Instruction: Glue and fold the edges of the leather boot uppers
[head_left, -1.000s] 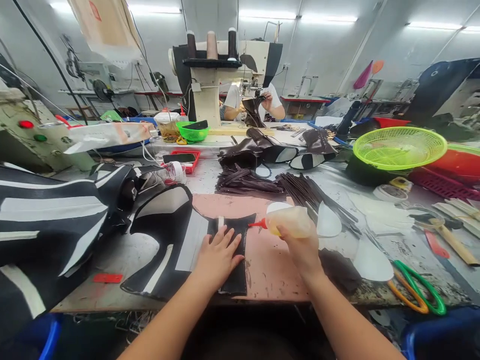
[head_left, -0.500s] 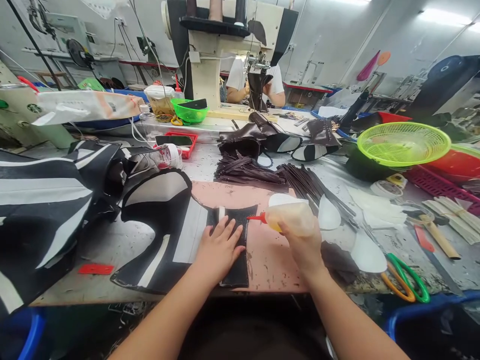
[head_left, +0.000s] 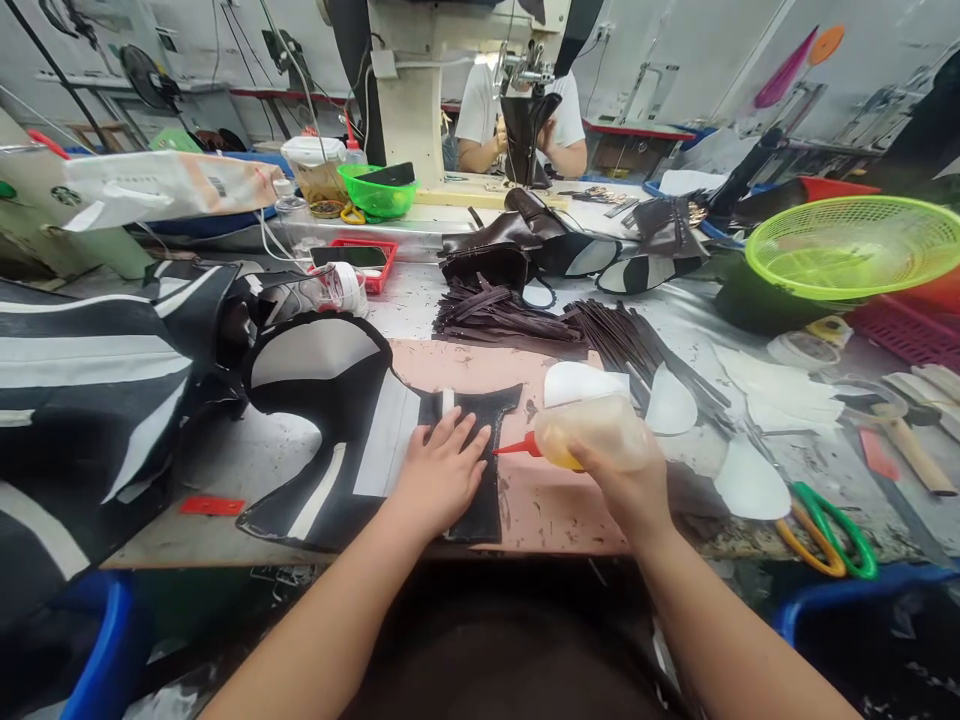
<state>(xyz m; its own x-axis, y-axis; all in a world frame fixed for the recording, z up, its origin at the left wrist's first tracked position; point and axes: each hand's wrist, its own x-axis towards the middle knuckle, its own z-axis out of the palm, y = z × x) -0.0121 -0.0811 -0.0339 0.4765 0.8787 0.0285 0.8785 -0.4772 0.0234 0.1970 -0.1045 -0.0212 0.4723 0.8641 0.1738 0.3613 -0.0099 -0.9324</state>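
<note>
A black boot-shaped piece (head_left: 330, 390) with pale patches and strips lies flat, its right part over a pink mat (head_left: 562, 510). On that part my left hand (head_left: 442, 465) rests palm down, fingers spread. My right hand (head_left: 626, 490) is wrapped round a translucent squeeze bottle (head_left: 600, 432) with yellowish liquid. The bottle is tilted on its side, and its red nozzle (head_left: 517, 447) points left, its tip at the right edge of the black piece. Whether the tip touches the edge I cannot tell.
Dark strips (head_left: 502, 315) lie behind the mat, with brown leather pieces (head_left: 495, 245) beyond. Green-and-orange scissors (head_left: 832, 530) and white pieces (head_left: 754, 480) are at right, beside a lime basket (head_left: 847, 250). A person (head_left: 480, 120) sits behind the sewing machine (head_left: 409, 100).
The view has tilted down and shifted slightly. The nozzle tip has moved a little toward me along the black piece's right edge. My left hand stays spread on the piece.
</note>
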